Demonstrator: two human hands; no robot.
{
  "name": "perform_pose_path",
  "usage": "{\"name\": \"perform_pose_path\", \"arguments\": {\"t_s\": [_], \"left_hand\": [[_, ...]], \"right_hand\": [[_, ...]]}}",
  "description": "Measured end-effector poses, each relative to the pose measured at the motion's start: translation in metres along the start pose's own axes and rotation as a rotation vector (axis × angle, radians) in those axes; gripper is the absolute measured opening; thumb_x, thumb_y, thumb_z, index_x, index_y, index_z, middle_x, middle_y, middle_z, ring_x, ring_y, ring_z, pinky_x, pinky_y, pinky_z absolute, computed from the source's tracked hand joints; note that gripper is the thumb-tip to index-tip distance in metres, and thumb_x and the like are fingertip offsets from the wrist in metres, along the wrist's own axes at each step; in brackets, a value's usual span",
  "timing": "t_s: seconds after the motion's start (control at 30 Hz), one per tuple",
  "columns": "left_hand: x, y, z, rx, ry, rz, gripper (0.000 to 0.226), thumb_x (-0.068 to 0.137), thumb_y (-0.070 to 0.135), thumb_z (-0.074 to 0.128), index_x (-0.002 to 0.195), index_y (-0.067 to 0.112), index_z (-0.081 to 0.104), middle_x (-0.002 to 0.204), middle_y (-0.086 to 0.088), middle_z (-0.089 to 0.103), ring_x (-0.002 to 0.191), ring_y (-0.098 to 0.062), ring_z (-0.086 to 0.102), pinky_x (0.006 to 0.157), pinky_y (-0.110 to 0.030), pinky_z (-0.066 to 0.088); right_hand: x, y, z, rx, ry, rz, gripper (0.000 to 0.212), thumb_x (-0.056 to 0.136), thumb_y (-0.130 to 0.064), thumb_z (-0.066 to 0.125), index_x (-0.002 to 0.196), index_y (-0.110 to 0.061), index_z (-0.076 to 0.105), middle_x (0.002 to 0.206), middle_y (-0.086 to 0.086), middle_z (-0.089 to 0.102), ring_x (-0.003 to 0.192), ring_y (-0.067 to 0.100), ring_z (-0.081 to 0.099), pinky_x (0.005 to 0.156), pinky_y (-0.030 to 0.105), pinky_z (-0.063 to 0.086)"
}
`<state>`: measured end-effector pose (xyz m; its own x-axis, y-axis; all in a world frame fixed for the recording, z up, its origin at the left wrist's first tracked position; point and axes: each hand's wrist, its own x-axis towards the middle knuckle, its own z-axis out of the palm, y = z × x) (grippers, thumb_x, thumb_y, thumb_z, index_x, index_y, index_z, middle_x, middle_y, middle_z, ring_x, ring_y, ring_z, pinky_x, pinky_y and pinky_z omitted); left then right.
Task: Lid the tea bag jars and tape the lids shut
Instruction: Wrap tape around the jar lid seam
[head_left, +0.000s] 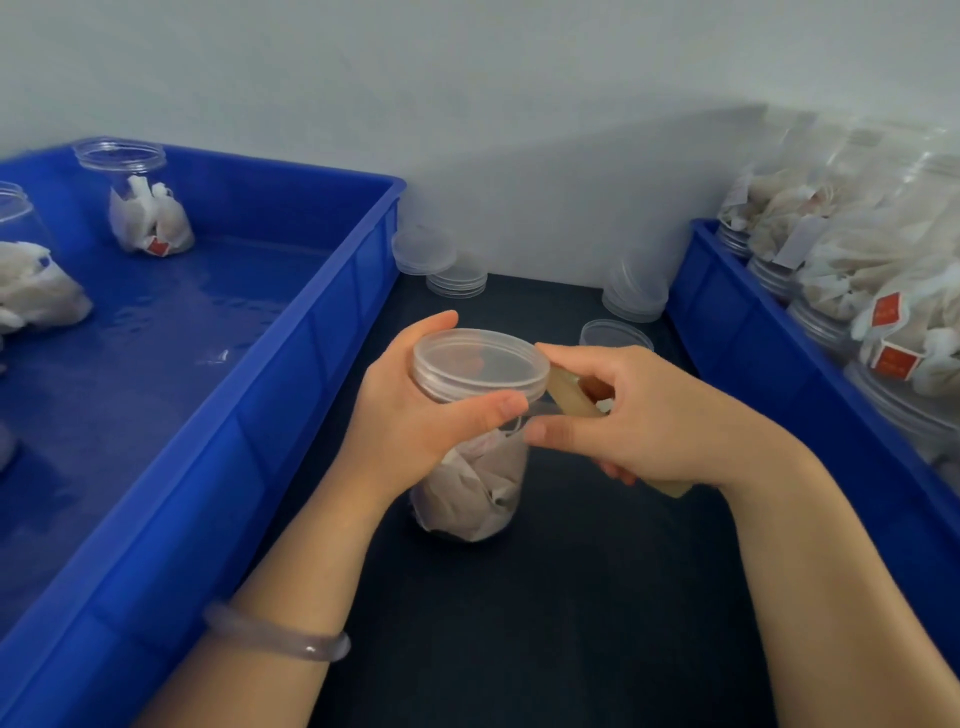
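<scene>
Mid-taping: jar (470, 478) on mat, lid (480, 364) on, gripped by left hand (415, 415); right hand (639, 415) clasping tape roll (571, 397) at lid edge; open jars (140, 208) left tray unlidded; spare lids (457, 283) waiting

So the jar (470, 467) stands on the surface (571, 597) right in the middle, lid (480, 364) on top, left grip (415, 415) wrapped around its left side and right grip (639, 415) touching its right side with the tape roll (571, 397) in it. Left of the left grip is a bin (249, 415) with open jars (140, 208) of tea bags standing in its far end, and right of the right grip is another bin (769, 374) piled with filled jars (857, 270) lying on their sides. Behind both grips, loose lids sit on the surface between the bins: a stack (441, 265) far left by the wall, another stack (636, 293) far right, and a single lid (615, 333) just behind the right grip.
</scene>
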<state>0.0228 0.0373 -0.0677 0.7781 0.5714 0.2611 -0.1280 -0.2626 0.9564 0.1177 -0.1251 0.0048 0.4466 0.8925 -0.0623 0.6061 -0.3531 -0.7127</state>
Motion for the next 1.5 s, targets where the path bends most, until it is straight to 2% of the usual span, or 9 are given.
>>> {"name": "perform_pose_path", "arguments": {"t_s": [0.2, 0.53, 0.67, 0.77, 0.9, 1.07, 1.13, 1.3, 1.5], "left_hand": [[0.0, -0.003, -0.012, -0.104, -0.048, 0.006, 0.095, 0.041, 0.052, 0.082, 0.126, 0.025, 0.052, 0.117, 0.004, 0.065, 0.11, -0.01, 0.062, 0.089, -0.031, 0.053], [0.0, -0.004, -0.016, -0.155, -0.162, 0.013, 0.104, 0.039, 0.065, 0.084, 0.126, 0.02, 0.052, 0.117, 0.0, 0.067, 0.112, -0.016, 0.062, 0.089, -0.028, 0.051], [0.001, -0.005, -0.021, -0.158, -0.235, 0.025, 0.103, 0.043, 0.064, 0.084, 0.128, 0.018, 0.05, 0.122, -0.006, 0.064, 0.116, -0.02, 0.06, 0.092, -0.029, 0.05], [0.0, -0.003, -0.02, -0.138, -0.242, 0.043, 0.105, 0.043, 0.067, 0.081, 0.13, 0.019, 0.047, 0.123, -0.005, 0.062, 0.116, -0.017, 0.059, 0.095, -0.028, 0.049], [-0.001, 0.003, -0.013, -0.02, -0.129, 0.127, 0.094, 0.053, 0.054, 0.075, 0.135, 0.024, 0.04, 0.118, 0.007, 0.058, 0.109, 0.001, 0.058, 0.085, -0.011, 0.046], [-0.001, 0.006, -0.007, 0.127, -0.098, 0.104, 0.118, 0.031, 0.066, 0.08, 0.137, 0.04, 0.033, 0.119, 0.025, 0.052, 0.109, 0.016, 0.049, 0.079, 0.001, 0.041], [0.001, 0.004, -0.008, 0.091, -0.055, 0.104, 0.116, 0.032, 0.061, 0.082, 0.136, 0.032, 0.04, 0.116, 0.021, 0.056, 0.106, 0.015, 0.053, 0.078, 0.0, 0.042], [0.004, -0.001, -0.015, 0.007, -0.027, 0.091, 0.1, 0.042, 0.051, 0.08, 0.133, 0.024, 0.048, 0.117, 0.014, 0.061, 0.107, 0.005, 0.058, 0.086, -0.01, 0.047], [0.001, -0.002, -0.018, -0.047, -0.168, 0.091, 0.1, 0.043, 0.063, 0.083, 0.129, 0.025, 0.05, 0.12, 0.008, 0.064, 0.115, -0.01, 0.059, 0.091, -0.022, 0.05]], "right_hand": [[-0.004, 0.0, -0.005, 0.007, 0.056, 0.01, 0.082, 0.047, -0.073, 0.059, 0.124, -0.044, 0.057, 0.069, 0.005, 0.068, 0.044, 0.005, 0.054, 0.045, 0.012, 0.041], [0.011, 0.011, 0.003, 0.051, 0.075, -0.028, 0.035, 0.071, -0.055, 0.069, 0.106, -0.055, 0.063, 0.063, 0.008, 0.056, 0.046, 0.007, 0.046, 0.046, 0.017, 0.042], [0.016, 0.013, 0.011, 0.125, -0.003, -0.078, 0.054, 0.081, -0.042, 0.069, 0.132, -0.044, 0.05, 0.078, -0.028, 0.063, 0.05, -0.001, 0.049, 0.048, 0.015, 0.04], [0.016, 0.015, 0.013, 0.207, -0.016, -0.1, 0.044, 0.084, -0.034, 0.069, 0.122, -0.051, 0.055, 0.077, 0.001, 0.063, 0.05, 0.006, 0.041, 0.046, 0.016, 0.038], [0.012, 0.016, 0.007, 0.114, 0.031, -0.052, 0.033, 0.082, -0.045, 0.068, 0.112, -0.055, 0.059, 0.072, 0.009, 0.06, 0.05, 0.005, 0.042, 0.046, 0.016, 0.037], [0.01, 0.01, 0.007, -0.091, 0.085, -0.038, 0.051, 0.077, -0.066, 0.057, 0.126, -0.054, 0.051, 0.089, -0.038, 0.06, 0.075, -0.016, 0.053, 0.063, 0.008, 0.039], [0.008, 0.007, 0.006, -0.107, 0.041, -0.045, 0.055, 0.074, -0.068, 0.053, 0.127, -0.054, 0.049, 0.107, -0.027, 0.063, 0.087, -0.008, 0.058, 0.073, 0.017, 0.044], [0.002, 0.004, -0.002, -0.155, 0.145, 0.016, 0.06, 0.067, -0.065, 0.052, 0.124, -0.043, 0.058, 0.081, -0.01, 0.066, 0.062, -0.012, 0.057, 0.058, 0.013, 0.038], [0.008, 0.011, 0.001, -0.113, 0.208, -0.05, 0.044, 0.059, -0.075, 0.056, 0.1, -0.06, 0.058, 0.084, -0.004, 0.067, 0.075, 0.008, 0.059, 0.063, 0.022, 0.047]]}}
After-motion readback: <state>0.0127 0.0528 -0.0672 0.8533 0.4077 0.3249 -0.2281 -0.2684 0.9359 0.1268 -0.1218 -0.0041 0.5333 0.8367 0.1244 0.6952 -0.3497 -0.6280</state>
